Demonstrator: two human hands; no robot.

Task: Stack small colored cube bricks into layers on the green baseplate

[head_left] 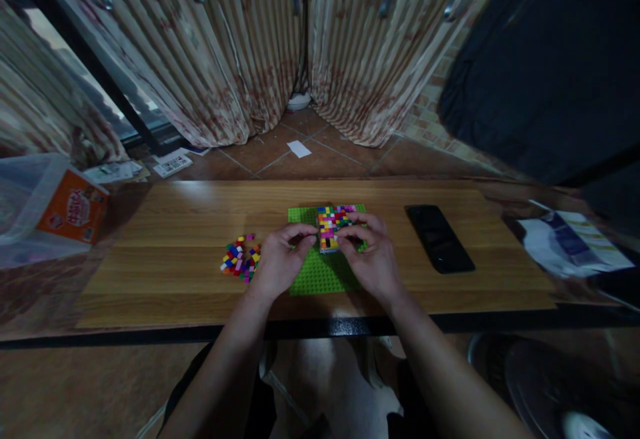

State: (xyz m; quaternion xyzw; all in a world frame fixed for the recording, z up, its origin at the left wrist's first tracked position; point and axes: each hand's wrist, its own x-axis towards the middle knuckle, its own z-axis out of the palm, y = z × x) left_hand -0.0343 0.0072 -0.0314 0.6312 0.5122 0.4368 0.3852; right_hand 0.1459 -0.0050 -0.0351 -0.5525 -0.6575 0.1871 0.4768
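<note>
A stack of small multicoloured toy bricks (328, 224) stands on the green studded baseplate (320, 276), toward its back. My left hand (283, 256) is at the stack's left side, thumb and forefinger brought close together; anything between the tips is too small to make out. Over the right part of the stack, my right hand (374, 252) has its thumb and forefinger pinched at the top bricks. What those fingertips hold is hidden. Left of my left hand lies a heap of loose toy bricks (240, 259) in mixed colours, partly covered by that hand.
The wooden table (165, 246) has a dark front edge. A black phone (439, 238) lies to the right. A clear plastic box with an orange label (75, 207) is at far left, and a plastic packet (575, 242) at far right. Striped curtains (240, 59) hang behind.
</note>
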